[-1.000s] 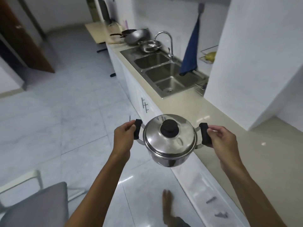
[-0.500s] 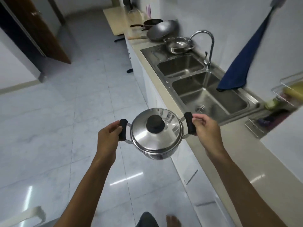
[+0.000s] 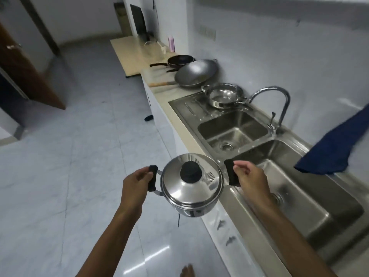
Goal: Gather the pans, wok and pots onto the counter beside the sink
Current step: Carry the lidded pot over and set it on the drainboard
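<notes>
A lidded steel pot [image 3: 191,188] with a black knob hangs in the air over the counter's front edge, level with the near sink basin. My left hand [image 3: 134,186] grips its left black handle and my right hand [image 3: 250,179] grips the right one. Far along the counter [image 3: 159,90] lie a grey wok [image 3: 196,73] and a dark frying pan [image 3: 180,60]. A small steel pot [image 3: 223,94] stands on the drainboard beside the far basin.
A double steel sink [image 3: 233,132] with a curved tap [image 3: 279,104] fills the counter on my right. A blue towel [image 3: 335,150] hangs over its far side. A wooden table [image 3: 129,52] and brown door [image 3: 26,76] lie beyond; tiled floor to the left.
I have walked forward along the counter with the pot held in both hands; the sink, wok and pans are closer and the near basin is now beside my right hand.
</notes>
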`<state>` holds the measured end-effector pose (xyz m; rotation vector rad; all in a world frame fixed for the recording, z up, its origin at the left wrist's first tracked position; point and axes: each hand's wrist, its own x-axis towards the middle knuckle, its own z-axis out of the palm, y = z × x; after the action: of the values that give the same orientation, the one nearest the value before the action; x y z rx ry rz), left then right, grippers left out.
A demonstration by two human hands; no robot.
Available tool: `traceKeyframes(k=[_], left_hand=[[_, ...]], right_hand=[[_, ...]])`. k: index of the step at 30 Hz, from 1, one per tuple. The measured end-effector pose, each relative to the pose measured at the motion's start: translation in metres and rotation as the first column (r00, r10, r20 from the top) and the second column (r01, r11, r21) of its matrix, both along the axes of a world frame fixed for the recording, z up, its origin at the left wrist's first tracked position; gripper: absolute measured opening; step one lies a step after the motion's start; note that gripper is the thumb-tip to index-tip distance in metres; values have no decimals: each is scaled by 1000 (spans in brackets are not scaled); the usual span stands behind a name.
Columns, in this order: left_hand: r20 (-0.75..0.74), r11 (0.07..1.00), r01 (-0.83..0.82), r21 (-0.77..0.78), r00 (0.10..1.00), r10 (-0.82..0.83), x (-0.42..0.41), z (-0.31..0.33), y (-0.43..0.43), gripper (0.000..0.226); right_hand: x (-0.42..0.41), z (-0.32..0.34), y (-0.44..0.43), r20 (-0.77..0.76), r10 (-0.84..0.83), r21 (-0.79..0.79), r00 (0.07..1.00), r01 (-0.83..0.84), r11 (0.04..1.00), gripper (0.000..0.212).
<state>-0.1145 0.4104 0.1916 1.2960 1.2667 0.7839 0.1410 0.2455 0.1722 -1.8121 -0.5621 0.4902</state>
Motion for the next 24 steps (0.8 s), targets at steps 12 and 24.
traceKeyframes(k=[12, 24], left_hand=[[25, 991, 130, -17, 991, -130, 178, -9, 316, 28], [-35, 937, 320, -139, 944, -328, 350, -43, 544, 16]], right_hand=[[126, -24, 269, 32, -241, -17, 970, 242, 970, 23], [232, -41, 458, -50, -409, -115, 911, 402, 909, 27]])
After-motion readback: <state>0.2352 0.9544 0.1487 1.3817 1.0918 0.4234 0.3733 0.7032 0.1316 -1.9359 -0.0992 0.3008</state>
